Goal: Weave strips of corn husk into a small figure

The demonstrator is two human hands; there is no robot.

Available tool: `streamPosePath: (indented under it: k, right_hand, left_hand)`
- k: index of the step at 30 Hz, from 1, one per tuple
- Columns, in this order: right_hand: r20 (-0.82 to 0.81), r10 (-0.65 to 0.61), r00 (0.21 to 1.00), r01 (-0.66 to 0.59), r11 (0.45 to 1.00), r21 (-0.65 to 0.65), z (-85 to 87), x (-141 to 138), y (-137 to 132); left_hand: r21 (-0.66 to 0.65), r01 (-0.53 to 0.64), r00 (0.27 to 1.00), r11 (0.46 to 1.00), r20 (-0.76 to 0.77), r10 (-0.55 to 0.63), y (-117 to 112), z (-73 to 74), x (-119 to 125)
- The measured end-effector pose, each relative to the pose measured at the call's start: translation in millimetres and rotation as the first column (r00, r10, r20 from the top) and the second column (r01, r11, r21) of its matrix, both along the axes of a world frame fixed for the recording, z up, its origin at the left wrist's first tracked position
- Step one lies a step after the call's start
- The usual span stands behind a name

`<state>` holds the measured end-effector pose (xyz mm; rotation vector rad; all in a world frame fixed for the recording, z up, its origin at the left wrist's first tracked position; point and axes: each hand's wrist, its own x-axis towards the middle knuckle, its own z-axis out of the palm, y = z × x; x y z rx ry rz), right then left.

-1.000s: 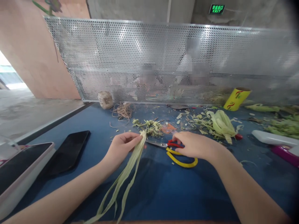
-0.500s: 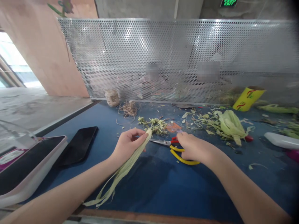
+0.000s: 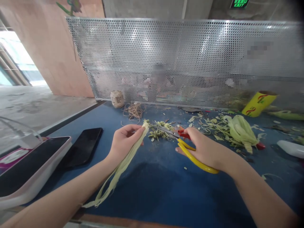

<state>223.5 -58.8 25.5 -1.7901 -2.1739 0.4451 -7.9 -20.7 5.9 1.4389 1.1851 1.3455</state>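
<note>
My left hand (image 3: 124, 142) pinches the upper end of a bundle of pale green husk strips (image 3: 120, 167); the strips trail down over my forearm toward the near table edge. My right hand (image 3: 205, 148) is wrapped round the yellow and red handles of a pair of scissors (image 3: 187, 148), lifted off the blue table (image 3: 154, 190). The metal blades point left toward the tip of the strips, a short gap away. Small cut husk bits (image 3: 159, 131) lie just beyond both hands.
A black phone (image 3: 83, 147) and a white-framed tablet (image 3: 26, 167) lie at the left. A twine ball (image 3: 117, 98) and loose fibre (image 3: 134, 110) sit by the perforated metal screen (image 3: 180, 60). A husk pile (image 3: 239, 131) and a yellow roll (image 3: 258, 103) are at the right. People sit behind the screen.
My right hand closed on the scissors lying on the table and raised them, blades turned toward the strips. The left hand kept its hold on the husk strips. The view shifted slightly left.
</note>
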Motion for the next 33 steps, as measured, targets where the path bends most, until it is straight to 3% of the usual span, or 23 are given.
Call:
streamPosePath:
  k: [12,24,33]
  right_hand:
    - [-0.041,0.083,0.996,-0.084,0.996,-0.005,-0.9,-8,-5]
    - [-0.083,0.056,0.995,-0.066,0.991,-0.118,0.6,-15,-8]
    - [0.006,0.033,0.999,-0.032,0.99,-0.135,3.6,-20,-8]
  left_hand:
    - [-0.044,0.085,0.996,0.995,0.004,-0.084,-6,-0.4,9]
    - [-0.037,0.132,0.991,0.991,0.011,-0.132,-7,-0.9,7]
    - [-0.027,0.125,0.992,0.992,-0.007,-0.125,-9,1.1,7]
